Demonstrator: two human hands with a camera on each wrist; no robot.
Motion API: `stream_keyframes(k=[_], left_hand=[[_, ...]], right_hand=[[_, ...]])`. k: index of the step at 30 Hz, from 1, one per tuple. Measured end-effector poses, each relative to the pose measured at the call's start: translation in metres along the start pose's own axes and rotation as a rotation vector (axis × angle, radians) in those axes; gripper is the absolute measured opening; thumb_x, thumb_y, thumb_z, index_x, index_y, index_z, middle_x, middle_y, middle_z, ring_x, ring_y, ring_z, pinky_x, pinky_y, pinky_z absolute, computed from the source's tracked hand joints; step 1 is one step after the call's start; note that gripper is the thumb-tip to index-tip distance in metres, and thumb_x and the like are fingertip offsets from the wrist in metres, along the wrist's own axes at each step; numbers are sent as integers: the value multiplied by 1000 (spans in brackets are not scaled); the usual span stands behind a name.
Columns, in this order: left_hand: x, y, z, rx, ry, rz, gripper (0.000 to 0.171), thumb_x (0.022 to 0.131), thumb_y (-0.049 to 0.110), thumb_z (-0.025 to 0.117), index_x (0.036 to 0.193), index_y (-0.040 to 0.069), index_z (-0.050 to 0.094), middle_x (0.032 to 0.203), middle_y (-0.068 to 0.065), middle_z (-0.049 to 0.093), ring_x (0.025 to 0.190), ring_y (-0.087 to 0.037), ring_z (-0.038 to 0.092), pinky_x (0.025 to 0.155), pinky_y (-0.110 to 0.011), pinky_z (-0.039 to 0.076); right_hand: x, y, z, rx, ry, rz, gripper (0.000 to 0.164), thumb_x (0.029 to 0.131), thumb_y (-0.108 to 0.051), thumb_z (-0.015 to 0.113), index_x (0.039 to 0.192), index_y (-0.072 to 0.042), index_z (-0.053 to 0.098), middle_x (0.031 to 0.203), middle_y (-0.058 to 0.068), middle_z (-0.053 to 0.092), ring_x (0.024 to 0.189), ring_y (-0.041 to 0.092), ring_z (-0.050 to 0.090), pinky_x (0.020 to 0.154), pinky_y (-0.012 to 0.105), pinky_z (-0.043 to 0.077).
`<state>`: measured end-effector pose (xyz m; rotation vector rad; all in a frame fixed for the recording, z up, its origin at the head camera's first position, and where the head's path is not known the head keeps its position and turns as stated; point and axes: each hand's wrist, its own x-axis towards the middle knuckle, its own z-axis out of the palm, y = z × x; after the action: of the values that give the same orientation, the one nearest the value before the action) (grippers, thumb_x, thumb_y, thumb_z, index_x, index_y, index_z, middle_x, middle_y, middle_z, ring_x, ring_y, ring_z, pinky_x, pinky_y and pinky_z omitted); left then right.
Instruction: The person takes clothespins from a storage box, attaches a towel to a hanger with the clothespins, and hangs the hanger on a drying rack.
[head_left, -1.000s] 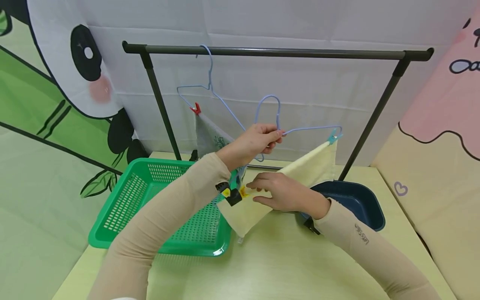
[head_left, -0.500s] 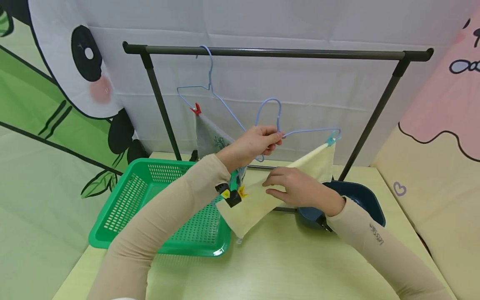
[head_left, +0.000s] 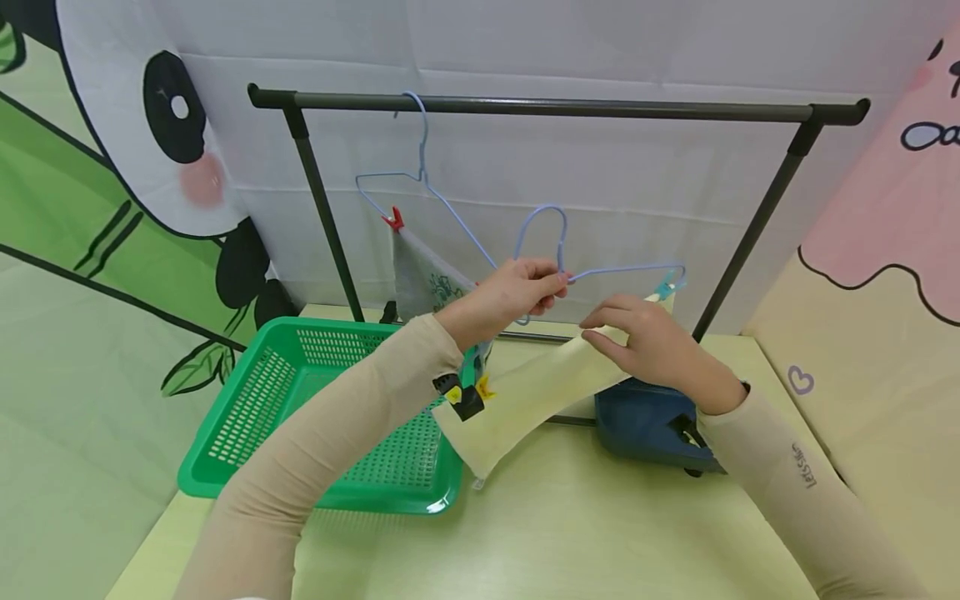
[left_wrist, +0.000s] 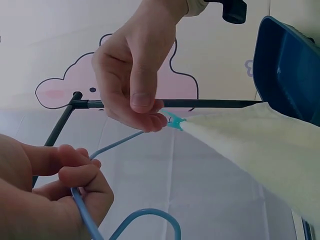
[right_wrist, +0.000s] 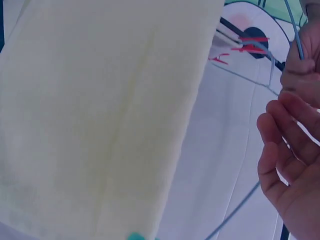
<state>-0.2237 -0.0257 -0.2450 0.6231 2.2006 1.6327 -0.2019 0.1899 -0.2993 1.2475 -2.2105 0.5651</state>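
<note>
In the head view my left hand [head_left: 510,292] grips a blue wire hanger [head_left: 618,268] below its hook. A pale yellow cloth [head_left: 525,400] hangs from the hanger, and a turquoise clothespin [head_left: 665,286] fastens it at the right end. A small yellow clip-like piece [head_left: 485,387] sits at the cloth's left side. My right hand [head_left: 652,342] hovers before the cloth, below the turquoise clothespin. Its fingers are loosely bent with nothing between them, as the right wrist view shows beside the cloth [right_wrist: 90,125]. My left wrist and sleeve hide the hanger's left end.
A dark rack [head_left: 555,107] spans the back. On it hangs another blue hanger [head_left: 422,150] with a grey cloth [head_left: 420,275] and a red clothespin [head_left: 393,219]. A green basket [head_left: 322,504] stands left on the table, a dark blue basin [head_left: 645,417] right, partly behind my right arm.
My right hand has moved right and up along the cloth, from near the yellow piece towards the turquoise clothespin. The held hanger has sunk slightly; my left hand keeps its grip.
</note>
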Motion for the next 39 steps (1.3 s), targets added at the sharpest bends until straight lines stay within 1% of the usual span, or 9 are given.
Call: stream_keyframes(k=[3,7,13,19,23,28,30,35,39], left_hand=[[0,0,2,12,2,-11,24,100,22,49,88,3,57,74,-5,48,66,-16,41,68,-26,37],[-1,1,4,20,2,-16,23,100,22,49,89,4,58,74,-4,47,68,-16,42,71,-28,37],[-1,1,5,12,-4,-24,23,100,22,49,90,3,58,74,-5,46,68,-16,42,69,-27,37],[-1,1,7,43,-7,-32,21,100,23,49,96,4,60,77,-4,48,69,-16,43,67,-25,37],[-2,1,8,49,-17,-26,21,100,22,49,98,5,60,78,-3,49,73,-18,44,69,-25,38],[-3,1,9,47,-30,-8,21,100,22,49,99,4,60,78,-3,49,73,-17,44,70,-24,39],[-4,3,9,42,-31,-2,21,100,21,49,100,4,60,79,-3,49,72,-15,43,70,-25,39],[-6,5,10,9,-35,20,18,100,15,50,107,3,61,79,-4,48,70,-15,42,65,-24,37],[-7,6,12,-8,-34,36,19,99,11,50,111,2,62,82,-4,52,72,-15,44,64,-22,38]], right_hand=[[-2,5,-7,-17,77,30,16,77,4,73,90,-5,71,87,3,65,77,18,62,64,32,48],[-4,10,-15,-34,144,92,14,79,4,72,90,-5,71,87,6,66,78,20,62,66,32,46],[-5,18,-18,-83,210,149,12,79,3,72,91,-1,71,87,10,66,80,25,61,67,36,46],[-5,22,-19,-96,263,245,14,81,1,72,95,0,70,92,12,65,86,29,58,72,40,43],[-4,25,-20,-107,249,281,16,82,-1,71,98,1,69,93,14,63,89,31,57,76,44,42],[-6,28,-21,-124,196,310,13,87,-2,65,100,-1,69,92,14,64,87,32,56,77,48,34],[-6,30,-22,-123,199,305,12,88,-1,64,99,-1,69,90,13,64,84,32,57,75,48,32],[-6,31,-24,-113,211,261,12,87,3,64,98,2,68,87,15,64,79,30,57,70,41,37],[-7,27,-27,-118,197,262,12,87,4,62,98,2,67,87,14,61,76,26,55,66,38,38]])
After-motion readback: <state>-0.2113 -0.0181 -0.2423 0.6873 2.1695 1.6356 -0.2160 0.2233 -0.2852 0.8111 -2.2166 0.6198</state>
